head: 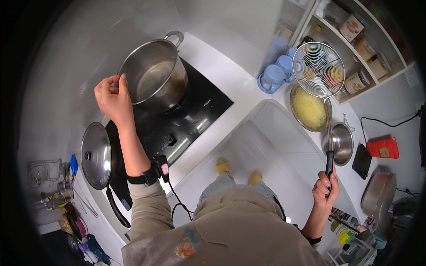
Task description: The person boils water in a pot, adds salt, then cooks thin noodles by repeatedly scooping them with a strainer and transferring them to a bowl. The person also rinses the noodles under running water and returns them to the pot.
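My right hand grips the black handle of a wire spider strainer, raised with its mesh pointing away from me. Below and partly behind the mesh, a metal bowl holds pale yellow shreds. A second steel bowl sits nearer, partly behind the strainer handle. My left hand is at the left rim of a deep steel pot, thumb and fingertips drawn together. Whether it grips the pot's near handle is hidden. The pot stands on a black cooktop; its far handle shows.
A lidded pan with a black handle stands left of my forearm. Blue-lidded jugs line the corner beside a jar shelf. On the right counter lie a phone, a red packet and a metal box.
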`<state>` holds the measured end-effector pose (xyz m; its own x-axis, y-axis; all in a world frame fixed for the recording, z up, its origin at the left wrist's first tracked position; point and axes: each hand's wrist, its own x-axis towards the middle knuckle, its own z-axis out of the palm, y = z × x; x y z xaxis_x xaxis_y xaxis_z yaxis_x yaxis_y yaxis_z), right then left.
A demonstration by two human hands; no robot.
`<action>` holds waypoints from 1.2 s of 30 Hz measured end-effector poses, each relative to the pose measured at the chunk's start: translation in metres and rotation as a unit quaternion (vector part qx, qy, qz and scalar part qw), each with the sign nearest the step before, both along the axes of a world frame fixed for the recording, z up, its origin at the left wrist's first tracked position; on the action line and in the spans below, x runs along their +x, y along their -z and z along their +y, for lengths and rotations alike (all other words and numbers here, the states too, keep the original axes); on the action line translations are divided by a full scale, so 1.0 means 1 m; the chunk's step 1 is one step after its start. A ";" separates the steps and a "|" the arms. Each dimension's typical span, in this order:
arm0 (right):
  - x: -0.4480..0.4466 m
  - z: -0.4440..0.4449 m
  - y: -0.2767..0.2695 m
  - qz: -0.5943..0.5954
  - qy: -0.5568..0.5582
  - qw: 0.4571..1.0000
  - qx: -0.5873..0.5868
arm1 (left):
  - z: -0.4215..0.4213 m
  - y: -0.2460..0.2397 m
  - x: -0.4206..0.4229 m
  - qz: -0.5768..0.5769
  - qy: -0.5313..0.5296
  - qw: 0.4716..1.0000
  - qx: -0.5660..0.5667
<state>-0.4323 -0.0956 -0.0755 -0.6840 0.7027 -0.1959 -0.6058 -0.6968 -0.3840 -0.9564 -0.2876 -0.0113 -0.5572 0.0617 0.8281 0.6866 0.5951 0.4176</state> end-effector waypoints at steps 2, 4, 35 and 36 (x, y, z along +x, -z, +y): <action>0.003 -0.004 -0.001 0.000 0.011 1.000 -0.017 | 0.007 0.000 0.019 -0.013 0.024 0.998 0.060; 0.007 -0.007 -0.005 -0.035 0.003 0.999 0.001 | 0.009 0.003 0.039 -0.038 0.033 0.993 0.107; -0.360 -0.062 -0.058 -0.339 0.042 0.285 0.895 | -0.160 0.071 0.122 -0.348 0.083 0.923 0.145; -0.363 -0.062 -0.058 -0.342 0.044 0.275 0.898 | -0.160 0.071 0.120 -0.348 0.086 0.922 0.147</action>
